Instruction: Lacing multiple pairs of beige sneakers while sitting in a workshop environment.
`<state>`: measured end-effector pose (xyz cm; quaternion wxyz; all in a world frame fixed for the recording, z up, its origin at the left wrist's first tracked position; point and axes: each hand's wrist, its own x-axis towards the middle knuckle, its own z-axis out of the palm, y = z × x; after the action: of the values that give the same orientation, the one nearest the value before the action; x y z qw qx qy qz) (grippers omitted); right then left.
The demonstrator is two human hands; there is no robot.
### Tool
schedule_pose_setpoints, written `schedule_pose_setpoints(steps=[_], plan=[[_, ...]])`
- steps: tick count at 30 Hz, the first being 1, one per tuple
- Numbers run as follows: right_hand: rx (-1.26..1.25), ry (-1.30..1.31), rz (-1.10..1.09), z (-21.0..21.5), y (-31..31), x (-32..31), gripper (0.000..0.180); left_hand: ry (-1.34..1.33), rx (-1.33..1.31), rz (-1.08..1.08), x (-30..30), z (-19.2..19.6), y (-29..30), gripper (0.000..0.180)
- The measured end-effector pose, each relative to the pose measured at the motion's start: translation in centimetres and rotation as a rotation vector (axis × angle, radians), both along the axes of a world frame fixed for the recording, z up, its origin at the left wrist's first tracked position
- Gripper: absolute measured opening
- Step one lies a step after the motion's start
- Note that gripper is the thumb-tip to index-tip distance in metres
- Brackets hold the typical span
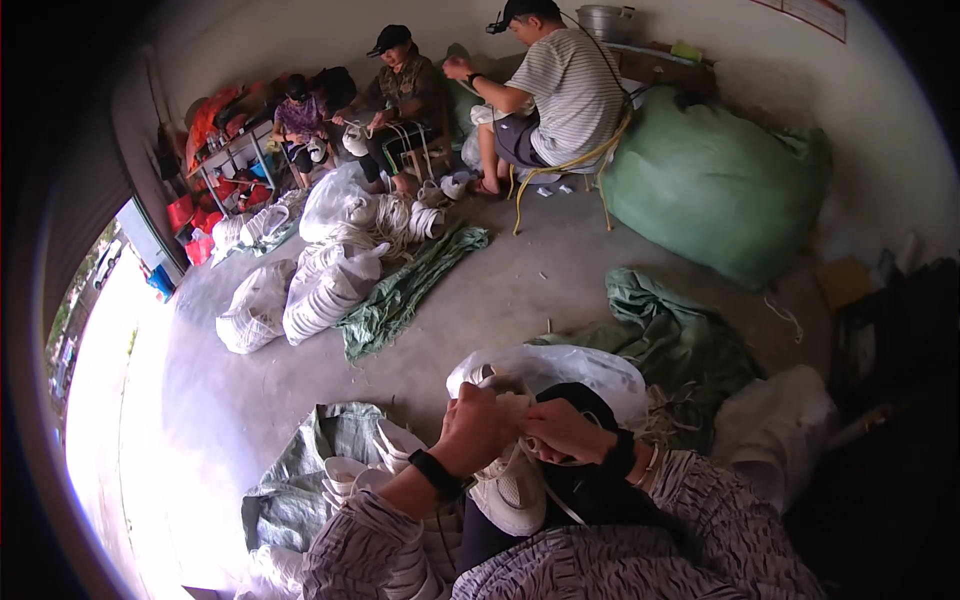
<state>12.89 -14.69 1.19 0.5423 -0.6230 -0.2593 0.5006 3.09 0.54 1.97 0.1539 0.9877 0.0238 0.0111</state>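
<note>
Both hands, left hand [478, 428] and right hand [562, 430], closed on white shoe [510, 492] and its lace [548, 492]; white shoe stack [350, 475] lies just left.

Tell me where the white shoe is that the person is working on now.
In the head view, the white shoe lies low at centre on the person's lap, under the left hand and right hand, before a clear plastic bag.

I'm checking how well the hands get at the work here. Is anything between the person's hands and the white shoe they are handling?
Nothing visible is. Both the left hand and the right hand are already on the white shoe, which rests on the lap. Its white lace hangs loose below the hands, not over them.
</note>
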Motion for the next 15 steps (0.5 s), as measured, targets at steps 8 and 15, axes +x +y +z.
schedule_pose_setpoints(steps=[8,15], plan=[[-0.072,0.208,0.097,-0.7,-0.4,0.9,0.023,0.166,0.004,0.089,-0.5,3.0,-0.4,0.032],[0.061,-0.156,-0.048,0.9,-1.8,0.3,0.022,-0.108,-0.386,0.108,-1.1,1.9,1.1,0.019]])
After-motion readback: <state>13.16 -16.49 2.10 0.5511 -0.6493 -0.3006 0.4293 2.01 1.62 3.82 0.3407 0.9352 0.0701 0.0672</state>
